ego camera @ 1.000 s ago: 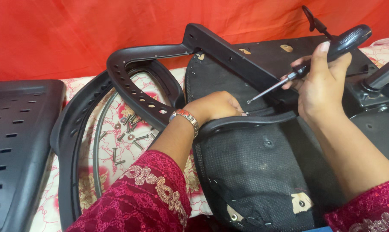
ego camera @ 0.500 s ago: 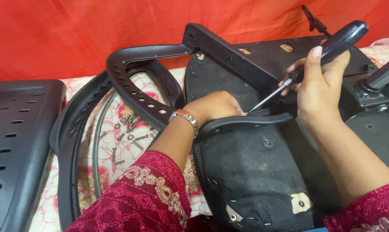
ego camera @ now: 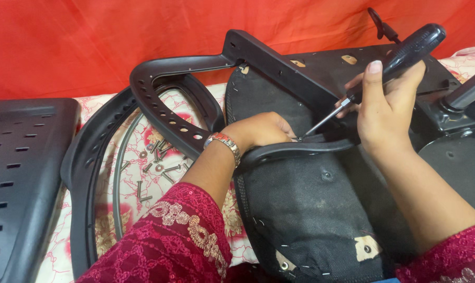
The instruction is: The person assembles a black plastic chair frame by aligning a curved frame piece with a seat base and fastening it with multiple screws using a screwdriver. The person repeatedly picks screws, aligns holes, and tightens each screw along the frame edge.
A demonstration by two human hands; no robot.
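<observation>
You drove a screwdriver (ego camera: 373, 78) slanted down, its tip at the black armrest bracket (ego camera: 295, 149) lying across the upturned chair seat (ego camera: 310, 209). Your right hand (ego camera: 386, 107) was wrapped tight round the handle; your left hand (ego camera: 263, 131) curled closed beside the tip, apparently steadying the bracket. Spare screws (ego camera: 156, 167) lay on the floral sheet (ego camera: 153, 147) nearby.

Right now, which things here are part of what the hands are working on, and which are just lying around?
In use:
right hand
screwdriver
left hand
black armrest
seat underside

Lying about:
loose screws and washers
perforated black panel
curved black frame
</observation>
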